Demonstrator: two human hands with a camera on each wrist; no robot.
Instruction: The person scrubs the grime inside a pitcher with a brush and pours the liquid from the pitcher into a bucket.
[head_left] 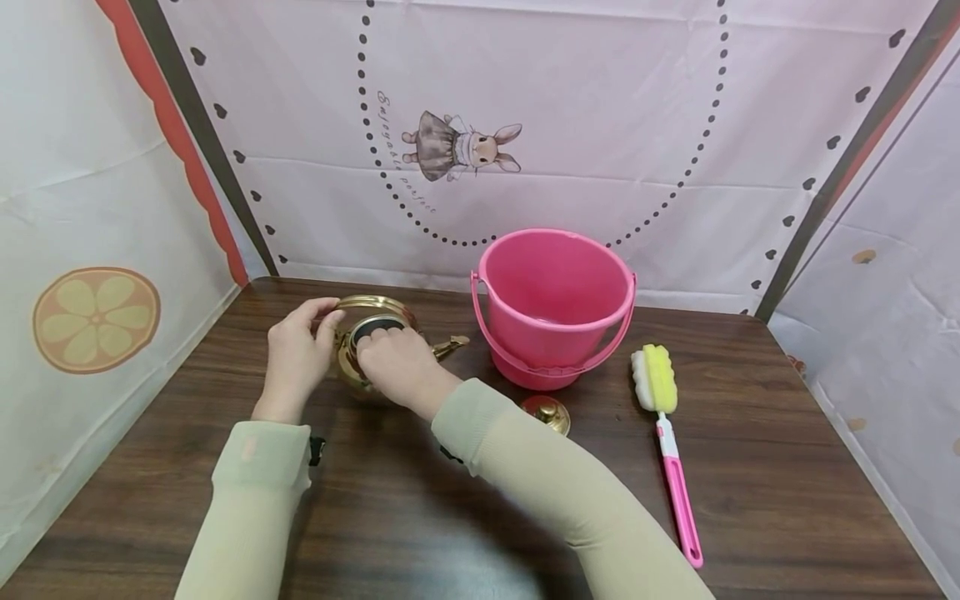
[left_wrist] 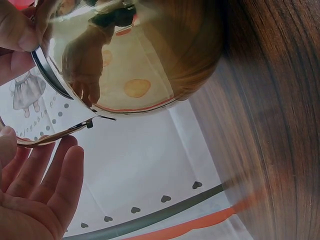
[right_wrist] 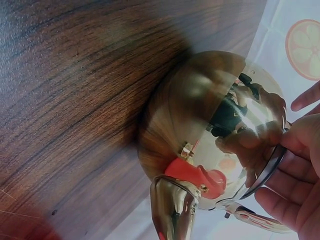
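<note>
So there's a shiny gold kettle (head_left: pixel 348 360) on the left half of the desk (head_left: pixel 375 517), toward the back, and both hands are on it. The left hand (head_left: pixel 294 354) has the arched handle (head_left: pixel 378 302) between thumb and fingers. The right hand (head_left: pixel 401 367) pinches the rim of the open mouth, thumb outside and fingers dipping in. Spout (head_left: pixel 452 346) points right, toward a pink bucket (head_left: pixel 536 333) with its handle hanging down in front. The lid (head_left: pixel 551 414), gold with a round knob, sits on the desk just in front of the bucket. Further right lies a sponge brush (head_left: pixel 667 433), yellow and white head, pink grip. Backdrop (head_left: pixel 615 100) is pale fabric with a sideways bunny print.
</note>
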